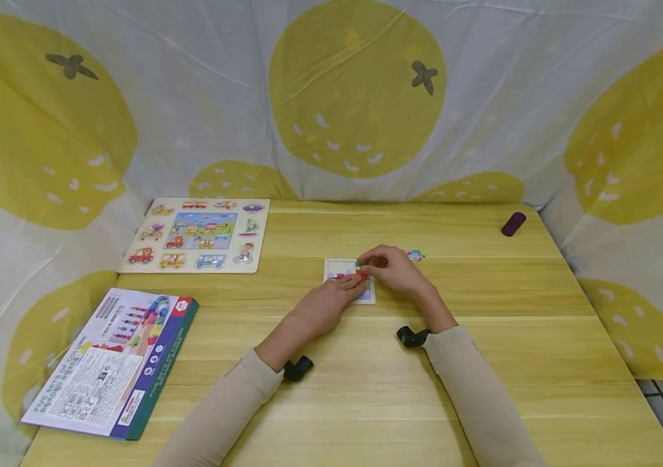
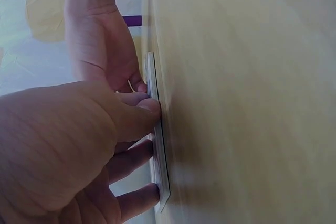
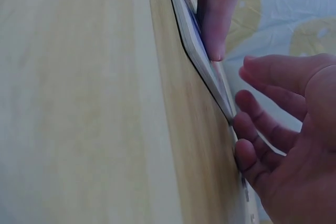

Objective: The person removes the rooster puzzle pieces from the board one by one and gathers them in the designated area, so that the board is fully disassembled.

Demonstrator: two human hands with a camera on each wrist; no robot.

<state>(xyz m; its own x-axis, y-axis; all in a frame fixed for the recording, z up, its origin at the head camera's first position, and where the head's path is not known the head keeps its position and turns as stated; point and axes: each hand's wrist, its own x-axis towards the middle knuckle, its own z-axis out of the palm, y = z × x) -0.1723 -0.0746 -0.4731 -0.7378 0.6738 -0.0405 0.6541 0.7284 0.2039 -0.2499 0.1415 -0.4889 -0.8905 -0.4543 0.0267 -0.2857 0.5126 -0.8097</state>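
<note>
A small framed puzzle board (image 1: 329,267) lies flat on the wooden table, with colourful pieces in it. My left hand (image 1: 316,311) rests over its lower middle, fingers extended; the left wrist view shows the thumb and fingertips touching the board's top. At the upper right edge is my right hand (image 1: 397,271), its fingers loosely bent beside an orange and green puzzle piece (image 1: 361,272). Nothing shows between the right thumb and fingers (image 3: 262,124) in the right wrist view. Just behind that hand lies a loose colourful piece (image 1: 416,255), partly hidden.
A larger vehicle puzzle board (image 1: 252,264) lies at the back left. In front of it is a bead-toy box (image 1: 98,370). A dark purple cylinder (image 1: 514,224) lies at the back right. Patterned cloth (image 1: 355,91) hangs along the table's back and sides.
</note>
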